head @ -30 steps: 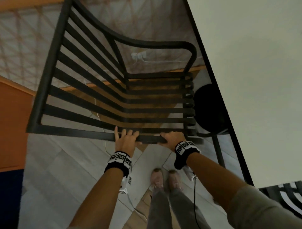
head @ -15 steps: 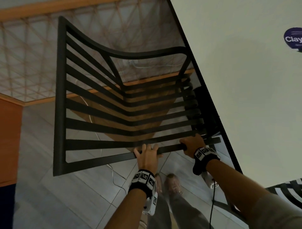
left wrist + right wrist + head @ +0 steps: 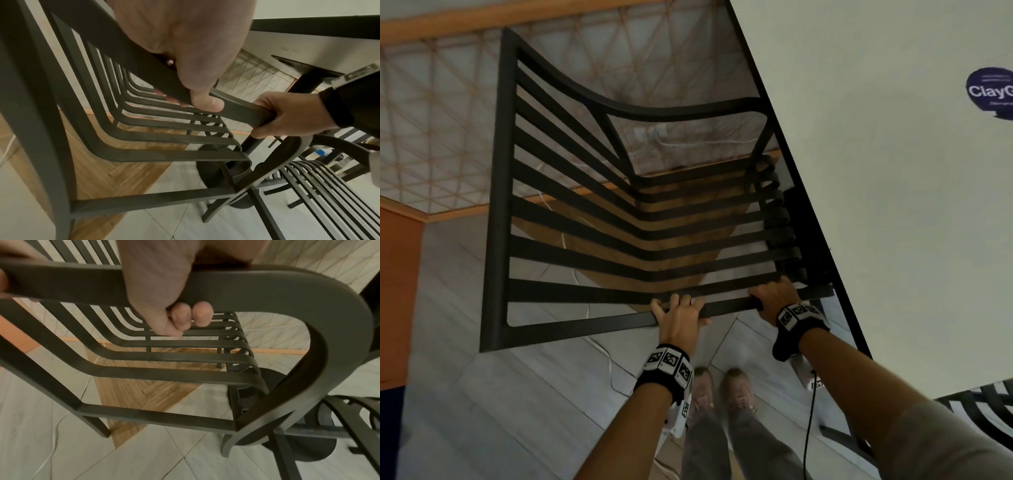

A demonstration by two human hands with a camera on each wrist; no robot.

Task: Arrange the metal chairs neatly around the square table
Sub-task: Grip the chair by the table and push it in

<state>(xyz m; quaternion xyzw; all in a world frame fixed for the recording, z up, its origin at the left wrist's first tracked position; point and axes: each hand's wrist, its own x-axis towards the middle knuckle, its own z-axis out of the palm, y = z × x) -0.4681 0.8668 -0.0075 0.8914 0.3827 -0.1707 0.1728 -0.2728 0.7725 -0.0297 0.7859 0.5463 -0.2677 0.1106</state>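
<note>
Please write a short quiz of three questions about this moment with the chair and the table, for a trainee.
1. True or false: both hands grip the top rail of the metal chair.
2. Which hand is nearer the square table? A) left hand B) right hand
3. What lies on the floor under the chair?

Key:
1. True
2. B
3. A white cable

The chair (image 3: 571,219) is dark metal, matt and smooth — flat painted slats. The counter (image 3: 893,205) top is pale and matt; the floor (image 3: 482,411) mixes grey tile and wood.
</note>
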